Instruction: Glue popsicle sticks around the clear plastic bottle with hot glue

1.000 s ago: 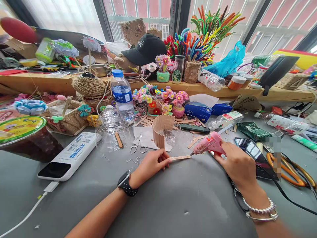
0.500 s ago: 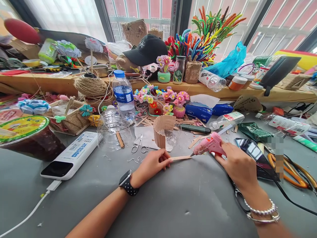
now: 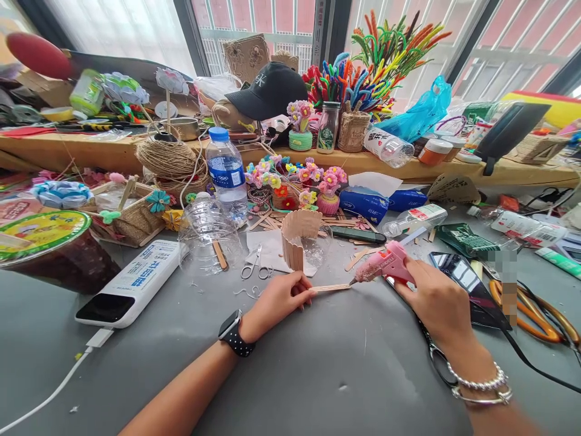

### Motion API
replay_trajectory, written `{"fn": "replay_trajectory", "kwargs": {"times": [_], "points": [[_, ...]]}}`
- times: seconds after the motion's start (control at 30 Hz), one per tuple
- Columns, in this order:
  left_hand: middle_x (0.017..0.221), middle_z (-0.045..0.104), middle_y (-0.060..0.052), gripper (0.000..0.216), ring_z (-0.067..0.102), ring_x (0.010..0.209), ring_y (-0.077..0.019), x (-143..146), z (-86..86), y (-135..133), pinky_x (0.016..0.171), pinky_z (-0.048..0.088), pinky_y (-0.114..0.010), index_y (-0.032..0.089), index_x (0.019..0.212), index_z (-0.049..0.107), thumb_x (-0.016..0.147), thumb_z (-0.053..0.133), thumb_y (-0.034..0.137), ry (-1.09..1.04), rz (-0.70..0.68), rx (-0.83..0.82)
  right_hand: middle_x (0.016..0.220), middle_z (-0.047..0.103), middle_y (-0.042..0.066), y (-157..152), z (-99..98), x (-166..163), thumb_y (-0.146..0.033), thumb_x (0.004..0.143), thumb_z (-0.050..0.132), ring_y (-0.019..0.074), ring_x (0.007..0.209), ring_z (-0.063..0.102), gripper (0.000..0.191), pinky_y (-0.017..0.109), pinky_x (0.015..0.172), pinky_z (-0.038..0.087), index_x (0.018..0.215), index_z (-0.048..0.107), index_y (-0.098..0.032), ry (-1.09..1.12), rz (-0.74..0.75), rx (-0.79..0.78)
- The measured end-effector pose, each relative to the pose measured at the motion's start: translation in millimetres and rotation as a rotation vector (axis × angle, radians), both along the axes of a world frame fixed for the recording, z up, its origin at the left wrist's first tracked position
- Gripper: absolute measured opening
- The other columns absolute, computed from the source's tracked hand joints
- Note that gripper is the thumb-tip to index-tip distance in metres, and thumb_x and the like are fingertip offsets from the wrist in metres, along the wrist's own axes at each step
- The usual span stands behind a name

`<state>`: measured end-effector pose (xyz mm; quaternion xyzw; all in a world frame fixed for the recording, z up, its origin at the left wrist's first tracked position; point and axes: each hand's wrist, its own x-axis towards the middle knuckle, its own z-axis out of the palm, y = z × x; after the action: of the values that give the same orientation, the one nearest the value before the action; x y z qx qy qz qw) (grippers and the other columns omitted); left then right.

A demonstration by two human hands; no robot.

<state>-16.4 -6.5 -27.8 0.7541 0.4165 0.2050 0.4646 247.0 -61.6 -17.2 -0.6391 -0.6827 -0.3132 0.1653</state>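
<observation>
My left hand (image 3: 284, 295) pinches one end of a wooden craft stick (image 3: 333, 289), which points to the right just above the grey table. My right hand (image 3: 433, 293) is wrapped round a pink hot glue gun (image 3: 385, 264). Its nozzle touches, or nearly touches, the stick's free right end. Behind the stick stands a curved wall of joined craft sticks (image 3: 299, 236), partly round a clear plastic piece (image 3: 318, 249). Small scissors (image 3: 257, 266) lie left of that wall, on and beside a white tissue (image 3: 272, 248).
A cut clear bottle (image 3: 209, 236), a white power bank (image 3: 131, 284) and a lidded cup (image 3: 49, 254) stand or lie to the left. At right are a phone (image 3: 467, 284), orange-handled pliers (image 3: 535, 315) and black-handled scissors (image 3: 440, 363). Loose craft sticks (image 3: 267, 220) lie behind.
Almost nothing differs. Both hands, the craft stick and the glue gun hold nearly the same positions, and the view has shifted very slightly.
</observation>
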Motion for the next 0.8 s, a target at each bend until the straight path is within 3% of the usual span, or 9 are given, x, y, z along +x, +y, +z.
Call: {"fn": "replay_trajectory", "kwargs": {"times": [0.53,0.8], "points": [[0.065,0.062,-0.001,0.02,0.056,0.055,-0.0112,-0.5,-0.7,0.0,0.053,0.043,-0.02,0.016,0.076,0.055,0.077,0.049,0.035,-0.008,0.006,-0.017,0.064,0.06,0.003,0.6,2.5,-3.0,-0.033,0.083,0.037,0.0139,0.055,0.054,0.032,0.024,0.047,0.028,0.09,0.06,-0.012,-0.048,0.001,0.04],[0.065,0.062,-0.001,0.02,0.056,0.056,-0.0114,-0.9,0.5,-0.4,0.053,0.044,-0.02,0.016,0.076,0.056,0.077,0.048,0.034,-0.007,0.0,-0.016,0.064,0.06,0.004,-0.8,0.2,0.4,-0.036,0.078,0.045,0.0158,0.058,0.053,0.03,0.024,0.046,0.026,0.088,0.06,-0.012,0.019,-0.11,0.021]]}}
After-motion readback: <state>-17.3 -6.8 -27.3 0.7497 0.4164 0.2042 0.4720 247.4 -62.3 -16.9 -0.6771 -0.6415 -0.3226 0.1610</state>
